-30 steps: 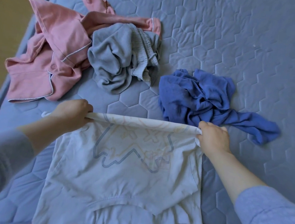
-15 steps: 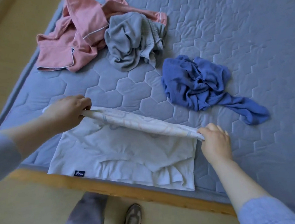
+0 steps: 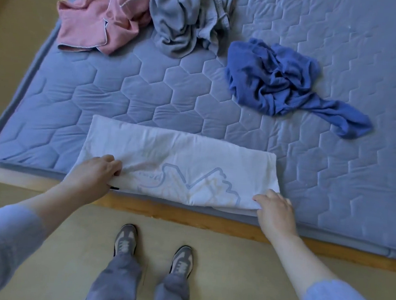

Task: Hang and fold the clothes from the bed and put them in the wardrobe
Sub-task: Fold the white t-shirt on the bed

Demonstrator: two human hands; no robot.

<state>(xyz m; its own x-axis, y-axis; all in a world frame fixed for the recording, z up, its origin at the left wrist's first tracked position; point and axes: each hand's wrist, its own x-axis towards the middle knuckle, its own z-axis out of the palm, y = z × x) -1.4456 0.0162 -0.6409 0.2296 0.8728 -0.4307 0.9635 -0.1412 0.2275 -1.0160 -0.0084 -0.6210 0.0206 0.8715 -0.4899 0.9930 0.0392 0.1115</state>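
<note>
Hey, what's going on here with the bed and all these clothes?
A person stands at the foot of the mattress, folding a white shirt. The left hand and right hand each grip its near edge, and the shirt lies doubled over flat. A pink garment, a grey garment and a blue garment lie crumpled farther back, not yet folded.

The blue quilted bed carries a folded white shirt at lower centre, a pink garment upper left, a grey garment top centre and a blue garment centre right.
</note>
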